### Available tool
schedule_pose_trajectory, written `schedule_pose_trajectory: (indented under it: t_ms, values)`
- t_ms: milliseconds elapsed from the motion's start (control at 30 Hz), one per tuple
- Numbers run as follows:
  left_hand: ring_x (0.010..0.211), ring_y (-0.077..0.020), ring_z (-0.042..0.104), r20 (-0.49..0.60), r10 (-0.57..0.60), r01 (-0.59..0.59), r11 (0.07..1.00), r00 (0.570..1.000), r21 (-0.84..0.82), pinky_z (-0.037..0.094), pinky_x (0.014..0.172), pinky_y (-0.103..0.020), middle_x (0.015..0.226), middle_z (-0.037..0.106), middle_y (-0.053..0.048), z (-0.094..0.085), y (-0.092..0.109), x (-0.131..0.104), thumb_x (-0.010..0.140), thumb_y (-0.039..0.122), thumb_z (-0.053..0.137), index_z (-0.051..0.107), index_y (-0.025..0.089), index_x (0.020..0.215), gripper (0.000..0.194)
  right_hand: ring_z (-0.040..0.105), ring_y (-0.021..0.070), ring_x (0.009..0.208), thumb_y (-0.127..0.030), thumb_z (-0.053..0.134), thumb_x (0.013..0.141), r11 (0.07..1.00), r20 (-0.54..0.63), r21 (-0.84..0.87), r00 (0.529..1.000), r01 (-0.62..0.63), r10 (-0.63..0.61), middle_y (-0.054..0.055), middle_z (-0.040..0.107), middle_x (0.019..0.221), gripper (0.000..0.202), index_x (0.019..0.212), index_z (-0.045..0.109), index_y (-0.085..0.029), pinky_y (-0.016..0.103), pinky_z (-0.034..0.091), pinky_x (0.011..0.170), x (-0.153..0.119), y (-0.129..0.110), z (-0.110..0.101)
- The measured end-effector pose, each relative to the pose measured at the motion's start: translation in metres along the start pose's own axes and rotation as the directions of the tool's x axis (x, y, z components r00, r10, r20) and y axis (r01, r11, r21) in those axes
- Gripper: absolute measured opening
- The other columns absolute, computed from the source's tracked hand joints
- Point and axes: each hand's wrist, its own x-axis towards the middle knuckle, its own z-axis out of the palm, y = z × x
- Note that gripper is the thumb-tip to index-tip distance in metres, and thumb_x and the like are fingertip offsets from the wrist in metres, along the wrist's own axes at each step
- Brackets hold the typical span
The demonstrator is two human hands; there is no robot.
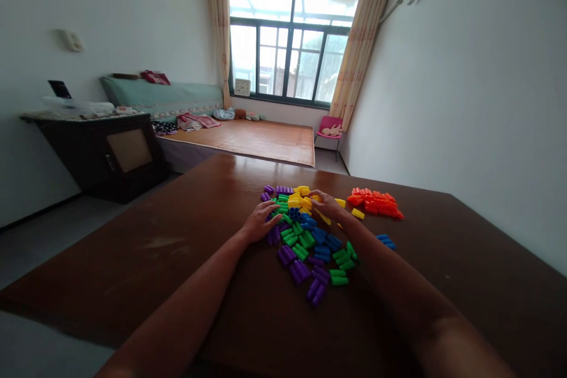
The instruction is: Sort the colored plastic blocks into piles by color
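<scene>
Nearest of all, two bare forearms, left forearm (186,301) and right forearm (411,289), run up over the glossy brown table (155,236), and there's the action at their ends! The left hand (260,222) is open, fingers spread, right at the left edge of a bright heap of plastic tube pieces. Across from it, the right hand (326,204) bends its fingers down among the yellow pieces (294,202); whether it grips one, I cannot tell, the fingertips are hidden.

And what a spread between them! Green pieces (306,240) fill the middle, blue pieces (322,253) lie just beside, and purple pieces (300,272) trail down the near side, more purple at the far left. Out to the right, well apart from the heap, the orange pieces (376,203) sit bunched together, with a small blue cluster (387,241) nearer the camera, just beyond the right forearm. Behind the table: a bed (266,139), and a pink chair (325,127) below the window (292,62).
</scene>
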Motion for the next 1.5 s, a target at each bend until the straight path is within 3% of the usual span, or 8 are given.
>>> schedule_pose_trajectory:
  t_ms: [133, 233, 333, 500, 733, 967, 1267, 1500]
  values:
    - [0.122, -0.0272, 0.053, -0.019, -0.005, 0.005, 1.000, 1.000, -0.006, 0.041, 0.108, -0.046, 0.129, 0.060, -0.009, 0.000, -0.005, 0.002, 0.087, 0.054, 0.050, 0.066, 0.023, 0.117, 0.045, 0.064, 0.0198, 0.100, -0.049, 0.057, 0.083, 0.950, 0.163, 0.300, 0.977, 0.083, -0.136, 0.003, 0.065, 0.121, 0.046, 0.124, 0.061, -0.029, 0.034, 0.054, 0.083, -0.021, -0.011, -0.029]
    - [0.122, -0.0269, 0.053, -0.012, -0.007, 0.007, 1.000, 1.000, -0.001, 0.041, 0.108, -0.045, 0.130, 0.060, -0.009, 0.001, -0.008, 0.003, 0.088, 0.055, 0.049, 0.067, 0.023, 0.116, 0.046, 0.063, 0.0217, 0.105, -0.055, 0.051, 0.085, 0.957, 0.120, 0.280, 0.987, 0.074, -0.111, 0.003, 0.065, 0.122, 0.047, 0.123, 0.063, -0.029, 0.036, 0.053, 0.087, -0.031, 0.003, -0.062]
    - [0.123, -0.0268, 0.053, 0.010, -0.017, 0.017, 1.000, 1.000, 0.009, 0.041, 0.108, -0.044, 0.130, 0.059, -0.008, -0.001, -0.009, 0.004, 0.087, 0.056, 0.049, 0.066, 0.024, 0.117, 0.046, 0.058, 0.0225, 0.114, -0.056, 0.038, 0.091, 0.994, -0.109, 0.110, 0.994, -0.006, 0.018, 0.004, 0.064, 0.124, 0.049, 0.118, 0.065, -0.026, 0.040, 0.044, 0.101, -0.030, 0.047, -0.109]
    - [0.123, -0.0264, 0.053, 0.023, -0.010, 0.010, 1.000, 1.000, 0.021, 0.041, 0.108, -0.043, 0.131, 0.059, -0.007, -0.003, -0.007, 0.005, 0.088, 0.054, 0.048, 0.066, 0.025, 0.117, 0.044, 0.057, 0.0245, 0.115, -0.044, 0.030, 0.095, 0.898, -0.334, -0.166, 0.880, -0.407, 0.337, 0.012, 0.065, 0.120, 0.048, 0.118, 0.065, -0.021, 0.040, 0.039, 0.104, -0.021, 0.154, -0.180]
    - [0.123, -0.0265, 0.053, 0.029, -0.056, 0.055, 0.998, 0.998, 0.028, 0.042, 0.108, -0.043, 0.131, 0.059, -0.007, -0.005, -0.004, 0.005, 0.088, 0.053, 0.049, 0.066, 0.025, 0.116, 0.043, 0.047, 0.0280, 0.129, -0.047, 0.025, 0.095, 0.817, -0.264, -0.295, 0.864, -0.495, 0.428, 0.009, 0.051, 0.141, 0.052, 0.133, 0.055, -0.026, 0.053, 0.033, 0.106, 0.007, 0.222, -0.179]
    - [0.124, -0.0249, 0.052, 0.051, -0.058, 0.056, 0.998, 0.997, 0.043, 0.041, 0.109, -0.043, 0.132, 0.058, -0.007, -0.006, -0.001, 0.005, 0.090, 0.051, 0.047, 0.064, 0.023, 0.118, 0.043, 0.046, 0.0338, 0.128, -0.074, 0.049, 0.076, 0.820, -0.027, -0.271, 0.856, -0.504, 0.516, 0.009, 0.058, 0.134, 0.072, 0.125, 0.062, -0.022, 0.047, 0.029, 0.110, 0.021, 0.181, -0.148]
    - [0.125, -0.0255, 0.051, 0.055, -0.012, 0.008, 0.998, 0.998, 0.069, 0.040, 0.110, -0.043, 0.134, 0.056, -0.008, -0.001, -0.006, 0.005, 0.088, 0.055, 0.049, 0.062, 0.024, 0.122, 0.048, 0.062, 0.0294, 0.104, -0.060, 0.069, 0.068, 0.948, 0.019, -0.111, 0.953, -0.299, 0.303, 0.008, 0.070, 0.106, 0.051, 0.102, 0.072, -0.022, 0.035, 0.048, 0.089, -0.018, 0.069, -0.084]
    - [0.129, -0.0278, 0.046, 0.060, -0.024, 0.018, 0.994, 0.998, 0.106, 0.038, 0.110, -0.045, 0.137, 0.053, -0.009, 0.003, -0.005, 0.003, 0.083, 0.060, 0.054, 0.060, 0.023, 0.126, 0.056, 0.064, 0.0222, 0.094, -0.048, 0.069, 0.074, 0.994, 0.071, 0.051, 0.993, -0.095, 0.091, 0.003, 0.070, 0.104, 0.043, 0.111, 0.068, -0.026, 0.032, 0.051, 0.085, -0.020, -0.015, -0.036]
